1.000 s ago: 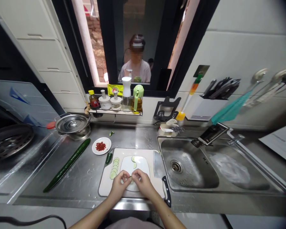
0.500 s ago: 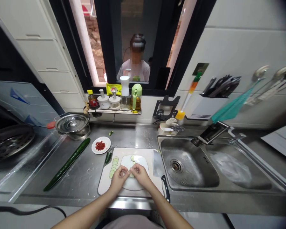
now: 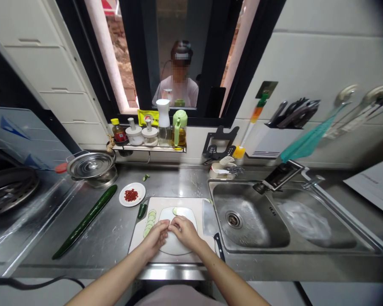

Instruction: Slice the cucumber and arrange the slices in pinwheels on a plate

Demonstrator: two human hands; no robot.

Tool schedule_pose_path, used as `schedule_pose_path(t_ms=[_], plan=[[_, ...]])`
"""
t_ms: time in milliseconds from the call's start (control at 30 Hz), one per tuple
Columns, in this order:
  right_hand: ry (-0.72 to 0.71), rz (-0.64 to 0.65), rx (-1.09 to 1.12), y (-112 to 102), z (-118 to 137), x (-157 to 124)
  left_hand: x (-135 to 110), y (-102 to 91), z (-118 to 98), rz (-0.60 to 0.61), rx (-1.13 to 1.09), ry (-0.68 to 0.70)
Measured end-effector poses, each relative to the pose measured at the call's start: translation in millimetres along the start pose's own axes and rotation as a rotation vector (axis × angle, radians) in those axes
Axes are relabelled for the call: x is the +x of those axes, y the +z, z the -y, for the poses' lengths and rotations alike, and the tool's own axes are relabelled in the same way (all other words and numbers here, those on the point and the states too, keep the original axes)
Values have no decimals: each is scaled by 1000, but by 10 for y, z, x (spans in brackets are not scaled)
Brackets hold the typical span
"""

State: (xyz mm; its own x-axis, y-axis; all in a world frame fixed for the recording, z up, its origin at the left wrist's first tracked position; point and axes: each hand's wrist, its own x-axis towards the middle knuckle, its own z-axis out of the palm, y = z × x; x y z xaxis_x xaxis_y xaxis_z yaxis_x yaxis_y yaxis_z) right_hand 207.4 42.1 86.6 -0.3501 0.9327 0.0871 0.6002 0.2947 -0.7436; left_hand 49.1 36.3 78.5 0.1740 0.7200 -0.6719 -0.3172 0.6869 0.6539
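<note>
Over the white plate [image 3: 175, 250], my left hand [image 3: 157, 238] and my right hand [image 3: 185, 233] meet with fingertips pinched close together. Whatever they hold is hidden by the fingers. One cucumber slice [image 3: 175, 211] lies near the plate's far edge. The plate rests on a pale cutting board [image 3: 137, 250], where overlapping cucumber slices [image 3: 151, 216] form a row left of my left hand. A dark green cucumber end piece [image 3: 142, 211] sits at the board's upper left. Along the right side lies a knife [image 3: 208, 216], its black handle towards me.
A whole cucumber [image 3: 86, 221] and a small plate [image 3: 123, 201] of chopped red pieces [image 3: 131, 195] lie left. Behind them stands a lidded metal pot [image 3: 92, 165]. Seasoning bottles line a wall shelf [image 3: 150, 148]. To the right is a double sink [image 3: 252, 216] with a black faucet [image 3: 277, 176].
My hands have shifted slightly, and the left has turned with its fingers more closed. A pale green bit visible under my fingers earlier is now out of sight. The view has shifted a little.
</note>
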Motion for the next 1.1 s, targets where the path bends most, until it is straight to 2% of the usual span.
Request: schedule_pose_path(t_ms=[100,267,400,567,767,967,1100], plan=[[-24,9,-43,-57,-41,-29,-14,-7,-12,30,8,-13],[-161,14,-97,-88,-78,-75,-10,25,32,90,-8,-164],[-186,7,-166,-87,-80,-64,-9,68,17,55,-43,-88],[-66,-46,-82,-31,-75,-60,-18,79,-29,17,-26,43],[88,-38,204,92,-91,-77,10,82,2,-24,88,185],[220,-78,522,166,-58,-45,-16,111,4,-27,25,214],[336,-49,666,218,-37,-32,-16,104,28,-14,-15,226]])
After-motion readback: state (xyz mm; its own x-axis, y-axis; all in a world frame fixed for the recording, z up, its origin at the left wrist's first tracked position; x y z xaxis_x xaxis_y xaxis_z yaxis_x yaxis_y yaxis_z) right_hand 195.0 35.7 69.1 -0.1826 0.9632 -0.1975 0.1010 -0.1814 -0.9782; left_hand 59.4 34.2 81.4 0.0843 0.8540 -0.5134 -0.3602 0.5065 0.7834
